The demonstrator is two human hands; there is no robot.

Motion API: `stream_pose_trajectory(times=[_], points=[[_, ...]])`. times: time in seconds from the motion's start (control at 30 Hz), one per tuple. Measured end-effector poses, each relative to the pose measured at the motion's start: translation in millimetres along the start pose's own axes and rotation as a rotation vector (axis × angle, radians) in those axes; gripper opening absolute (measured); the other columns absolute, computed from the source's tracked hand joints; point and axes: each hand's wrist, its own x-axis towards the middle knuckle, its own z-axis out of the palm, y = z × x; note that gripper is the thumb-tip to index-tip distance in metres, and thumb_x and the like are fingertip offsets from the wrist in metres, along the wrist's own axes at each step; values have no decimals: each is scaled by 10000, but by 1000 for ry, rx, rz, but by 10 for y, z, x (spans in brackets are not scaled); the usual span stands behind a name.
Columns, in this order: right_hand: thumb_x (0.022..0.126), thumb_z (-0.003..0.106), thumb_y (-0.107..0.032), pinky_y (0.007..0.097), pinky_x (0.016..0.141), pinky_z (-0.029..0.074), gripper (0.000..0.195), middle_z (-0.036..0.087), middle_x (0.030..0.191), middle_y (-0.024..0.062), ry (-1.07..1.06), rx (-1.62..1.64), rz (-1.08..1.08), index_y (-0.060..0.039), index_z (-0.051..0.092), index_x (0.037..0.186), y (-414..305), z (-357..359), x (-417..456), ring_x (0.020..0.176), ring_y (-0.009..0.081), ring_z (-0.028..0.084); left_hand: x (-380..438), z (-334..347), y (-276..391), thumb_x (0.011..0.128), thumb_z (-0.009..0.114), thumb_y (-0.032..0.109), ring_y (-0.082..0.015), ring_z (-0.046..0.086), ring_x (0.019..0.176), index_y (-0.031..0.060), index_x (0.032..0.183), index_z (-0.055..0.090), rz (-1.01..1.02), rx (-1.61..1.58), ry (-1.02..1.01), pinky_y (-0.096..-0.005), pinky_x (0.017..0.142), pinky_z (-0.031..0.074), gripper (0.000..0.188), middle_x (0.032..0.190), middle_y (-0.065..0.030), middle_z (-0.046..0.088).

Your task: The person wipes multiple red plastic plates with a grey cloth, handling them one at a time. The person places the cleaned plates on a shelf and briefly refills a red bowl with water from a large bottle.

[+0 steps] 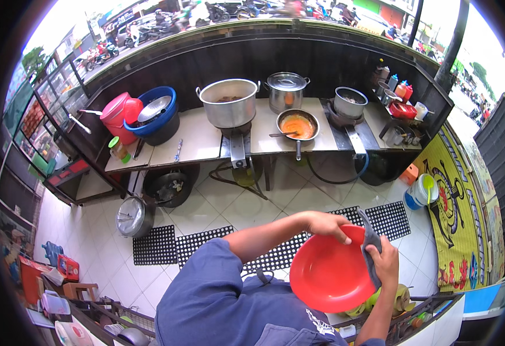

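A shallow red plastic plate point(328, 272) is tilted in front of my body, its inner face turned up and bare. My left hand point(328, 225) grips its upper rim, with the thumb over the inner side. At the plate's right edge, my right hand point(384, 259) pinches a dark grey cloth point(370, 242) folded over the rim. Its thumb presses on the cloth; the fingers behind are hidden. Beyond the plate runs a low counter point(183, 121), which neither hand touches.
On the counter stand a large aluminium pot point(228, 104), a lidded steel pot point(287, 93), a frying pan with orange sauce point(297, 125), a smaller pot point(351, 103) and a blue basin point(172, 97). Black perforated mats point(155, 245) lie on the tiles. A white bucket point(419, 194) stands right.
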Motion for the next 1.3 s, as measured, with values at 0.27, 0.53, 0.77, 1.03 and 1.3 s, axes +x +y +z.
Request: stream_pose_trajectory(times=[0.27,0.53,0.77,1.03,1.3], points=[[911,573,-418,375,913,398,660,536,1132,301,452,289,392,149,413,1209,492,670,-1014,1044,352,534,-317,355,-379,877,606,157,-144,610,932,-44,1190,569,118,-351,394,-305,830,491,373,1040,-85,652],[964,488,-398,382,1043,356,694,320,1426,229,1028,948,609,74,241,1409,682,350,-1546,1248,266,422,635,1210,-215,881,604,126,-113,614,889,-15,1205,570,391,-374,489,-274,789,502,355,1010,-64,659],[976,376,-452,372,828,502,514,521,1109,146,836,1107,293,1,444,1211,672,-298,-1835,997,230,564,1336,2792,-363,956,472,146,-379,326,1333,82,1381,332,1175,117,430,-462,1078,262,452,1389,-242,355],[982,389,-370,414,807,510,467,548,1133,221,1003,415,642,21,470,1223,1383,-1057,-2788,964,337,602,1194,3084,456,878,563,493,-224,273,1345,69,1462,99,368,-383,-360,-365,1087,255,857,1437,-167,286],[985,351,-408,453,871,470,594,450,1267,292,1079,72,576,28,271,1381,1056,-781,-2648,1122,379,530,1222,3449,316,873,533,539,-289,313,1339,46,1481,109,497,-2,-120,-392,1090,256,891,1452,-185,306]])
